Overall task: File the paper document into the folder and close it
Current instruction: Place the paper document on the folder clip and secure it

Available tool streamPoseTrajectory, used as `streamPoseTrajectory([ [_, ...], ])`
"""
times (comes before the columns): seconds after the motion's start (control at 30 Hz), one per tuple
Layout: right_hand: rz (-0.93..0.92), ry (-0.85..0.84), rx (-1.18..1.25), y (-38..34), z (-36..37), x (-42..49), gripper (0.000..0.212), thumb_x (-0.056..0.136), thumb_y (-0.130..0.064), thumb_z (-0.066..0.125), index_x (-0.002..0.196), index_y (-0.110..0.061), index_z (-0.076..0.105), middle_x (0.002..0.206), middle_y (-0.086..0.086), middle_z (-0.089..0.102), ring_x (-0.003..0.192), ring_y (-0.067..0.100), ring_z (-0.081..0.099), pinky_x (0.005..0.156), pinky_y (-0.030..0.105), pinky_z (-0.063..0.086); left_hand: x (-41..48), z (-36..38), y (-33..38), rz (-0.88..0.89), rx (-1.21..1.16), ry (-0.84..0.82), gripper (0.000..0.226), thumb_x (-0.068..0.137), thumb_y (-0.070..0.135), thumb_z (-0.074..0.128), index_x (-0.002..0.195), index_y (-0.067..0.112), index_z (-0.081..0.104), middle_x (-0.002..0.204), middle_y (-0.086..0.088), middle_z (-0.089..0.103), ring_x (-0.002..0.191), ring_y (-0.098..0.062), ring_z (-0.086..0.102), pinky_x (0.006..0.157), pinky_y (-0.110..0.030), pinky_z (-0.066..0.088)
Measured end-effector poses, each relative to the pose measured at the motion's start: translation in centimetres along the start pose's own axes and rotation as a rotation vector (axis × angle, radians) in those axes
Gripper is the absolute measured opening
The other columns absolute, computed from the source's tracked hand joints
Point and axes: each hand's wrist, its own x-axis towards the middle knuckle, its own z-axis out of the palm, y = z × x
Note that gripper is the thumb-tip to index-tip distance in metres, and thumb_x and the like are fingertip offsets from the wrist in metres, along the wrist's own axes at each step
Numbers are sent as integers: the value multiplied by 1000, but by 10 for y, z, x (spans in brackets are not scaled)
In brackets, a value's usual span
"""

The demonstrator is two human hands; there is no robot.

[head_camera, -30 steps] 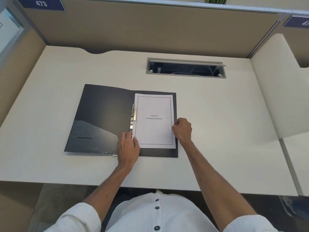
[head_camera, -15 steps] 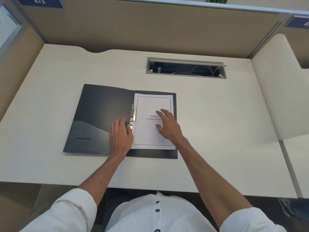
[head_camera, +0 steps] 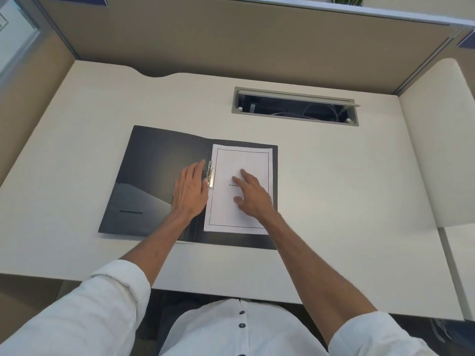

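My left hand [head_camera: 191, 191], fingers flat and spread, rests on the folder [head_camera: 159, 160] at frame centre, beside the metal clip [head_camera: 210, 174]. My right [head_camera: 253, 195], also spread, presses the paper [head_camera: 241, 160]; its long edge runs along the clip.

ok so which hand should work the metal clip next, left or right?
Left, probably. The left hand lies on the open folder with its fingertips right beside the metal clip at the spine. The right hand is spread flat on the paper, well placed to hold it steady.
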Motion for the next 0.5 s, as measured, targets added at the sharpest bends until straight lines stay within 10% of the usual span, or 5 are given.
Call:
streamPoseTrajectory([
  [0.5,14,4,42,1,6,0,70,112,-28,62,175,-27,32,188,-3,8,175,23,14,137,47,35,42,-9,0,223,210,-188,65,108,1,51,170,15,39,177,-3,39,168,-28,28,135,-54,30],
])
